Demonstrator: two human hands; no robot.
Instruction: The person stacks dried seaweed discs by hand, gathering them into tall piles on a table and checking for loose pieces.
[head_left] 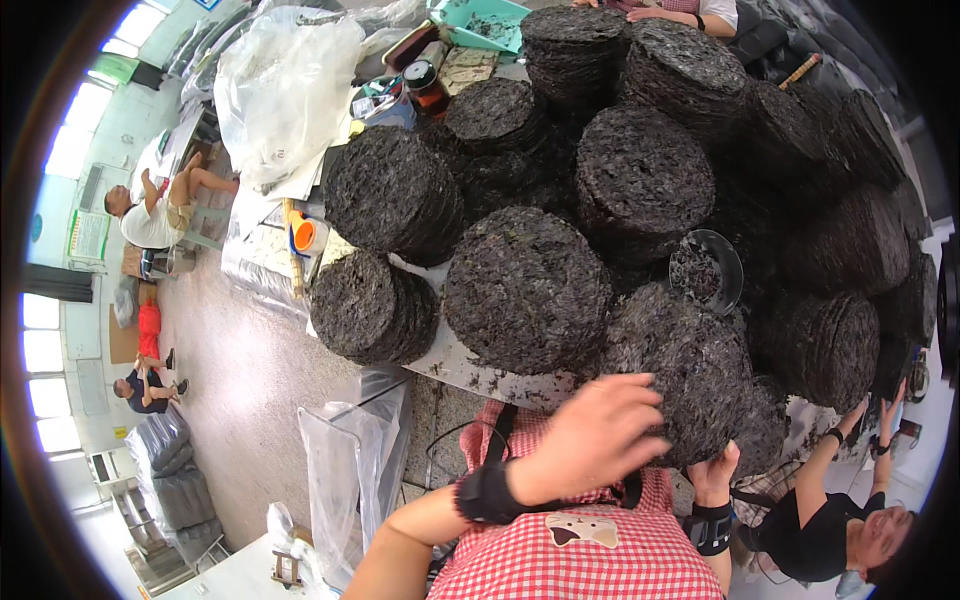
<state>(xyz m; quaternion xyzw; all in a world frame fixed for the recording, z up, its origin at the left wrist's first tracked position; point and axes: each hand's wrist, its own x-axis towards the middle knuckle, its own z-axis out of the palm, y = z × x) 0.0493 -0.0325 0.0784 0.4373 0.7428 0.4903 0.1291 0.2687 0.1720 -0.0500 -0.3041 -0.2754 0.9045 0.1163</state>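
Left hand (595, 435), half open with fingers loosely curled, hovers by the left edge of a dark disc (690, 375), touching or not unclear. Right hand (715, 475) meets the disc's near edge, grip hidden. Dark stacks (530, 290) and a clear bowl (737, 275) lie beyond.

On the left, the pale wall (165, 40) had a row of windows (42, 350), and bright white light came in. A green and white poster (88, 235) hung there. The floor (240, 400) was greyish and shiny. A white table (225, 580) stood near, on the left.
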